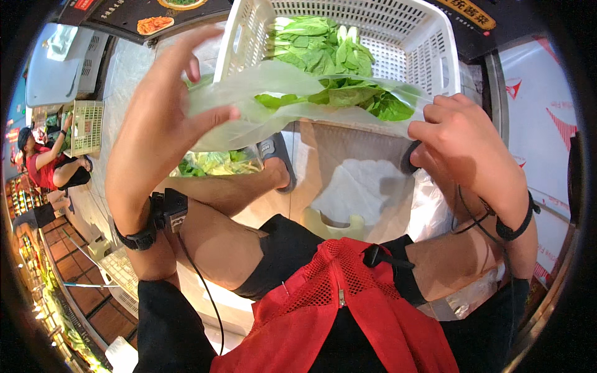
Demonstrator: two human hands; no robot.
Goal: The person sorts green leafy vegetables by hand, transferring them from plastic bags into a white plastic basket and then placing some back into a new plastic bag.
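Observation:
A clear plastic bag point(280, 84) with leafy greens point(368, 98) inside stretches between my hands. My right hand point(452, 123) pinches the bag's right end, fingers closed on it. At the bag's left end, my left hand point(186, 93) has its thumb and fingers spread, its fingertips blurred; the thumb lies against the plastic, and whether it grips is unclear. Just beyond the bag, a white perforated plastic basket point(410, 32) holds bunches of leafy greens with pale stems point(317, 44), lying in its left and middle part.
Below my left hand, a bag of yellow-green leaves point(219, 163) lies on the tiled floor. Crumpled clear plastic point(426, 205) is by my right leg. Between my legs is a pale plastic stool edge point(333, 228). Far left, a person in red point(42, 161) reaches to another basket point(86, 128).

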